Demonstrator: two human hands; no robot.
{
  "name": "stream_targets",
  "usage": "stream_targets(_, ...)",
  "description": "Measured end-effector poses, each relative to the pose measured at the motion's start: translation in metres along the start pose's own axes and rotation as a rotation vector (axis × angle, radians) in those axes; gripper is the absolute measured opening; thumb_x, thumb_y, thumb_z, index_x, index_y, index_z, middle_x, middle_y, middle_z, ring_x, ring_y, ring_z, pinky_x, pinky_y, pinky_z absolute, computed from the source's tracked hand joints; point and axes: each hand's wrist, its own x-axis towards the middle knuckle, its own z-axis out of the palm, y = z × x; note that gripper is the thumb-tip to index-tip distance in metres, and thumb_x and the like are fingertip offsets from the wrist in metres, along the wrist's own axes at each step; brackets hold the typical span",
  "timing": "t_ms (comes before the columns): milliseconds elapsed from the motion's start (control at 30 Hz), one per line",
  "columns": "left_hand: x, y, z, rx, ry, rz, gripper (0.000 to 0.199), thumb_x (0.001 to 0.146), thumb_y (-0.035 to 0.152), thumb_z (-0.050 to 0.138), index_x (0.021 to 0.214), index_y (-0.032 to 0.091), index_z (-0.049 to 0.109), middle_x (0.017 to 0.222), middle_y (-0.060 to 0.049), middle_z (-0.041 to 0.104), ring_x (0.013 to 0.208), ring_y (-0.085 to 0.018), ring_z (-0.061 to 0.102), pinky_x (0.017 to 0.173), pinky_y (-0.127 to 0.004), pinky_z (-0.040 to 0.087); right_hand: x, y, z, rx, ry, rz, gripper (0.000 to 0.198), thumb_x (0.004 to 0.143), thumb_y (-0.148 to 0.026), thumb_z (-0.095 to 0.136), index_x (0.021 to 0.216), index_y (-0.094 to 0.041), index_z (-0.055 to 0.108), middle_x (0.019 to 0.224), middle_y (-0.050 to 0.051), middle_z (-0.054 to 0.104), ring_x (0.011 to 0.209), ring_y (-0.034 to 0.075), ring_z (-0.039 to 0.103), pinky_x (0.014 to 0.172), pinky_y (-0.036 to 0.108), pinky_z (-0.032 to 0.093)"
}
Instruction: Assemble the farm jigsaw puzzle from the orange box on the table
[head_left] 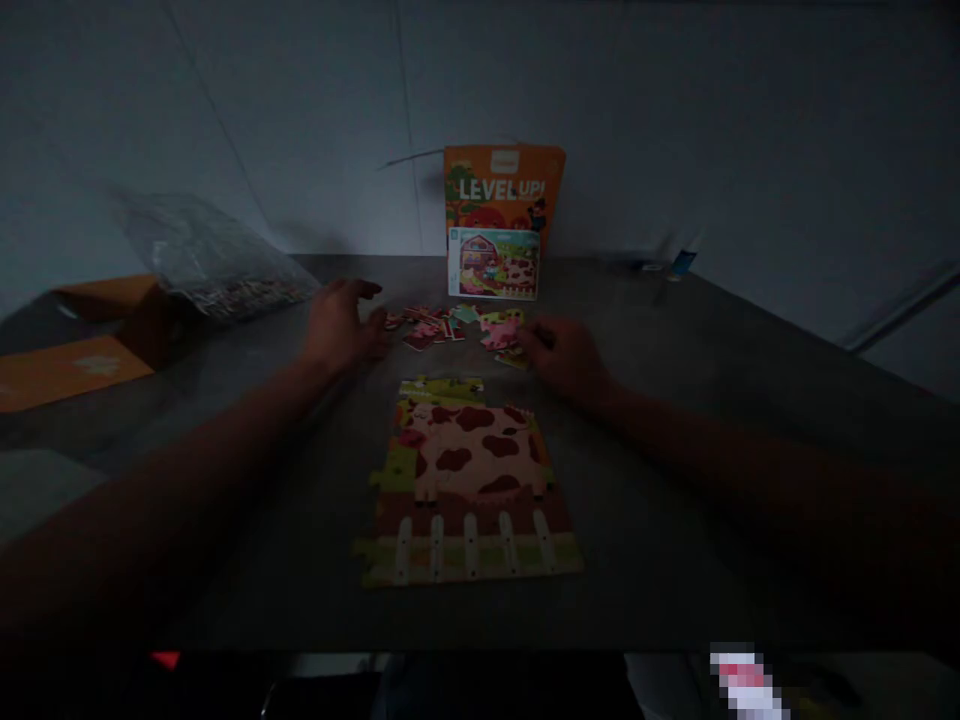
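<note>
A partly joined jigsaw puzzle point(472, 470) lies flat on the grey table, showing a spotted cow above a white fence. Beyond it is a loose heap of puzzle pieces point(431, 326). My left hand point(341, 325) is at the left side of this heap, fingers apart and nothing visible in them. At the heap's right side, my right hand point(562, 355) pinches the edge of a pink and green puzzle piece point(501, 328). Another puzzle piece point(511, 357) lies just below that one, partly covered.
Behind the pieces stands an orange "LEVEL UP!" box point(506, 185), a picture card point(493, 264) leaning on it. On the left are a clear plastic bag point(217, 260) of pieces and an orange open carton point(82, 365). A small blue-labelled item point(683, 262) sits back right.
</note>
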Motion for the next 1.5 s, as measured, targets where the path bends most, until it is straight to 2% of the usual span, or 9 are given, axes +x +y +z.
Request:
stream_targets(100, 0.008, -0.023, 0.004, 0.087, -0.136, -0.331, 0.042, 0.085, 0.023, 0.052, 0.125, 0.014, 0.061, 0.125, -0.012, 0.064, 0.114, -0.024, 0.06, 0.098, -0.033, 0.046, 0.003, 0.004, -0.003, -0.044, 0.03, 0.117, 0.025, 0.085, -0.03, 0.053, 0.066, -0.016, 0.063, 0.062, 0.003, 0.062, 0.059, 0.016, 0.056, 0.057, 0.028, 0.034)
stream_targets(200, 0.009, -0.034, 0.007, 0.115, -0.21, -0.42, 0.04, 0.08, 0.02, 0.057, 0.119, 0.014, 0.066, 0.116, -0.011, 0.069, 0.104, -0.024, 0.066, 0.087, -0.029, 0.051, 0.007, 0.009, -0.005, -0.047, 0.03, 0.207, 0.026, 0.086, -0.032, 0.053, 0.068, -0.018, 0.066, 0.067, 0.006, 0.068, 0.063, 0.019, 0.061, 0.058, 0.029, 0.036)
stream_targets(367, 0.006, -0.029, 0.005, 0.142, -0.26, -0.406, 0.037, 0.081, 0.036, 0.061, 0.111, 0.015, 0.071, 0.11, -0.012, 0.072, 0.099, -0.024, 0.068, 0.079, -0.026, 0.051, 0.015, 0.02, -0.007, -0.168, 0.026, 0.303, 0.026, 0.086, -0.032, 0.054, 0.079, -0.016, 0.073, 0.08, 0.01, 0.072, 0.073, 0.022, 0.064, 0.061, 0.031, 0.039)
stream_targets(467, 0.001, -0.017, 0.001, 0.185, -0.299, -0.373, 0.057, 0.075, 0.064, 0.061, 0.096, 0.013, 0.075, 0.099, -0.017, 0.073, 0.096, -0.031, 0.068, 0.075, -0.03, 0.051, 0.017, 0.022, -0.008, -0.226, -0.015, 0.323, 0.03, 0.086, -0.037, 0.056, 0.076, -0.015, 0.073, 0.077, 0.01, 0.07, 0.07, 0.022, 0.062, 0.058, 0.031, 0.036)
stream_targets(567, -0.004, -0.009, -0.003, 0.278, -0.379, -0.278, 0.069, 0.068, 0.076, 0.058, 0.09, 0.013, 0.075, 0.091, -0.019, 0.072, 0.096, -0.034, 0.067, 0.072, -0.031, 0.05, 0.017, 0.018, -0.009, -0.233, -0.061, 0.331, 0.034, 0.084, -0.044, 0.059, 0.069, -0.016, 0.071, 0.07, 0.009, 0.068, 0.064, 0.021, 0.06, 0.054, 0.031, 0.033)
stream_targets(667, -0.006, -0.007, -0.005, 0.299, -0.413, -0.211, 0.064, 0.074, 0.072, 0.054, 0.089, 0.013, 0.074, 0.088, -0.018, 0.072, 0.091, -0.033, 0.068, 0.066, -0.03, 0.048, 0.016, 0.014, -0.011, -0.195, -0.049, 0.321, 0.037, 0.083, -0.047, 0.059, 0.068, -0.016, 0.07, 0.066, 0.008, 0.067, 0.061, 0.021, 0.059, 0.054, 0.031, 0.033)
stream_targets(800, -0.005, -0.01, -0.004, 0.269, -0.413, -0.2, 0.059, 0.08, 0.066, 0.049, 0.088, 0.012, 0.074, 0.084, -0.017, 0.072, 0.082, -0.029, 0.069, 0.061, -0.029, 0.045, 0.015, 0.014, -0.011, -0.173, -0.028, 0.299, 0.03, 0.085, -0.038, 0.056, 0.077, -0.015, 0.073, 0.073, 0.009, 0.07, 0.066, 0.021, 0.061, 0.059, 0.031, 0.038)
stream_targets(1100, -0.002, -0.009, 0.002, 0.243, -0.366, -0.24, 0.058, 0.079, 0.061, 0.057, 0.108, 0.011, 0.068, 0.107, -0.018, 0.071, 0.098, -0.03, 0.067, 0.073, -0.028, 0.049, 0.015, 0.015, -0.01, -0.178, -0.041, 0.27, 0.034, 0.086, -0.042, 0.054, 0.069, -0.018, 0.07, 0.068, 0.007, 0.068, 0.065, 0.021, 0.062, 0.057, 0.031, 0.037)
stream_targets(1500, -0.002, -0.004, -0.004, 0.166, -0.331, -0.271, 0.053, 0.077, 0.049, 0.066, 0.111, 0.007, 0.067, 0.106, -0.02, 0.071, 0.098, -0.031, 0.067, 0.074, -0.029, 0.05, 0.013, 0.014, -0.009, -0.193, -0.048, 0.238, 0.034, 0.086, -0.04, 0.054, 0.07, -0.017, 0.071, 0.067, 0.007, 0.067, 0.062, 0.02, 0.059, 0.056, 0.031, 0.035)
